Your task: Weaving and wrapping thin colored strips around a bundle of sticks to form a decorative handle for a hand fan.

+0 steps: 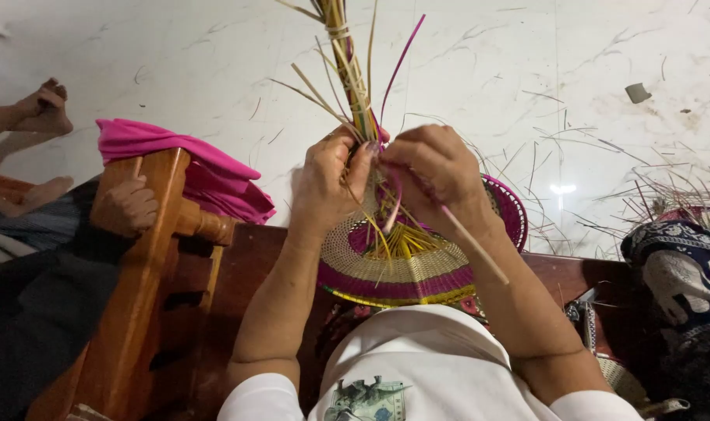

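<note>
- Hands at work: two, both the person's own. Left hand has its grip clamped on the base of the strip bundle, where it meets the woven fan. Right hand has its fingers pinched together on a magenta strip at the same spot, touching the left hand.
- Woven fan: one, rounded, with bands of straw colour, magenta and yellow, resting against the person's lap just below both hands.
- Strip bundle: one, upright above the hands, tied near the top, with loose ends fanning out; the count of single strips cannot be told.
- Thin stick: one, slanting down from the right hand across the right forearm.
- Wooden chair: one, to the left, with one pink cloth draped over its top.
- Another person's hand: one, resting on the chair's rail.
- Bare feet: two, at the far left on the white floor.
- Patterned blue cloth: one heap at the right edge.
</note>
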